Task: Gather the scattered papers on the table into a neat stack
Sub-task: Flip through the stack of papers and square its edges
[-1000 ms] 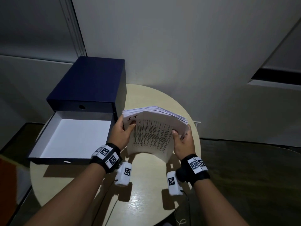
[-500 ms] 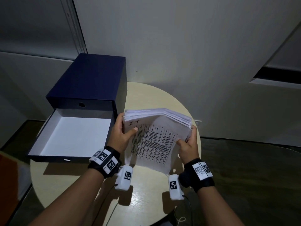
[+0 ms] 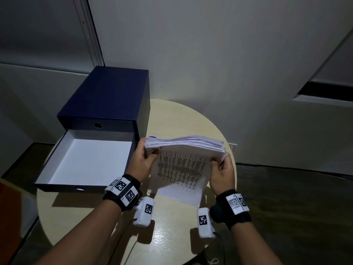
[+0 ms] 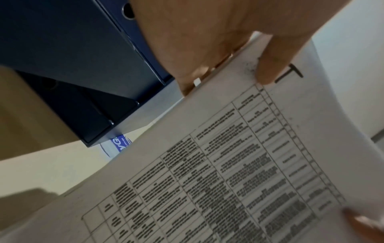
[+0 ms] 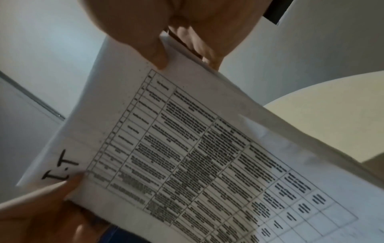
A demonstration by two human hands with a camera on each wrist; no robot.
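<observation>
Head view shows the left hand (image 3: 142, 165) and right hand (image 3: 222, 172), fingers pinching the upright paper stack (image 3: 183, 159) by its top corners above the table (image 3: 172, 226); loose sheets could slip out and fan apart.

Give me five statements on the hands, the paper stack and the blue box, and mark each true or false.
1. Both hands hold the paper stack. True: left hand, right hand.
2. The stack lies flat on the table. False: it is held up on edge.
3. The blue box has its drawer pulled out. True.
4. The sheet facing the person is blank. False: it carries a printed table.
5. Papers fill the drawer. False: its white inside shows bare.
</observation>
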